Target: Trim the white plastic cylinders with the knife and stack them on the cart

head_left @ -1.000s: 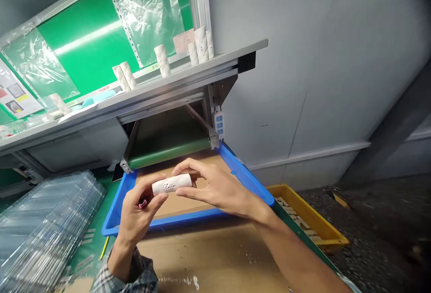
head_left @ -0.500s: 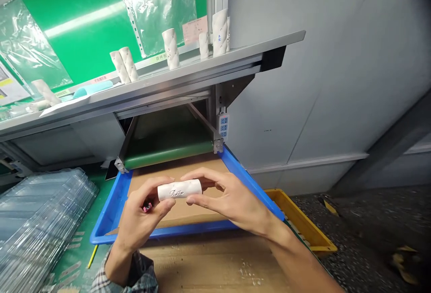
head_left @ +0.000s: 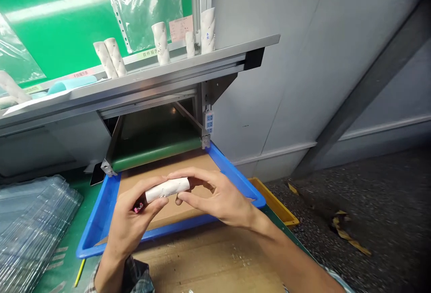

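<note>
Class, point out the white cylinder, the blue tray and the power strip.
White cylinder (head_left: 167,190), head view, its middle.
Blue tray (head_left: 98,223), head view, left rim.
Power strip (head_left: 209,122), head view, sockets.

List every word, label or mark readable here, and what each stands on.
Green label on the shelf: "首件报", the rest unclear.
Pink strip: "不良", the rest blurred.
Pink paper: too small to read.
White tube: dark script, too blurred to read.
Upright tube: blue marks, too small to read.

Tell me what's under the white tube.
Cardboard lining a blue tray lies below the white tube, held by the left hand and right hand; the fingers hide the part directly beneath.
</note>
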A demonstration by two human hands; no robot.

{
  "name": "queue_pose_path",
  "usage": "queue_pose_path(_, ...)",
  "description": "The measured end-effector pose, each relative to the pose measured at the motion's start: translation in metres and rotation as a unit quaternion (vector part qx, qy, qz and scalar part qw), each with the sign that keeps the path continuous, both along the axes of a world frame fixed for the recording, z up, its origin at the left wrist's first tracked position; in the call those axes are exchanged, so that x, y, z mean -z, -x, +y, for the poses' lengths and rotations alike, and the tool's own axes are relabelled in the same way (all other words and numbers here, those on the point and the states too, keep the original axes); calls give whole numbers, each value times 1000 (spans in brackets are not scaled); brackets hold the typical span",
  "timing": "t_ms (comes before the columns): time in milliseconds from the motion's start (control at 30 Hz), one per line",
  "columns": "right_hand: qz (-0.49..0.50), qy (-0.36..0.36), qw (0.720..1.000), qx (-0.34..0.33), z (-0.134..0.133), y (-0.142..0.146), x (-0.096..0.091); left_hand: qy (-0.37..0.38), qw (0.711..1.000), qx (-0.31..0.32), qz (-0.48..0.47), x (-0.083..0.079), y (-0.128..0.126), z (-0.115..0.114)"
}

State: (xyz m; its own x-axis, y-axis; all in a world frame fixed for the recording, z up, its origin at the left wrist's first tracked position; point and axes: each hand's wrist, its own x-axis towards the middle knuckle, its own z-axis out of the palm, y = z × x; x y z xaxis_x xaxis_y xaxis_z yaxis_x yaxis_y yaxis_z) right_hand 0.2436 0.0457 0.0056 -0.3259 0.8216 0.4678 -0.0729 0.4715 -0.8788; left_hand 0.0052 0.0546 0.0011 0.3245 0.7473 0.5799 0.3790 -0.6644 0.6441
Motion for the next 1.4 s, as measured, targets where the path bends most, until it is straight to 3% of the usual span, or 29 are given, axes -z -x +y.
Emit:
queue_pose_path(133, 15, -3, 999, -40, -2, -2, 1, -59, 998, 22, 17, 2, 2, 2)
queue_pose_path(533, 62, -27, 997, -25, -2, 1, 5, -104, 993, 44, 39, 1, 1, -1)
queue_pose_path(900, 17, -32, 999, -23, -5, -2, -4, -97, 994, 43, 29, 4, 6, 0)
queue_pose_path(1133, 22, -36, 999, -25, -4, 1, 1, -81, 996, 31, 28, 3, 0, -2)
queue_pose_path(1400, -39, -84, 987, 131, 1, 6, 12, -21, 990, -86, 112, -4, 5, -11)
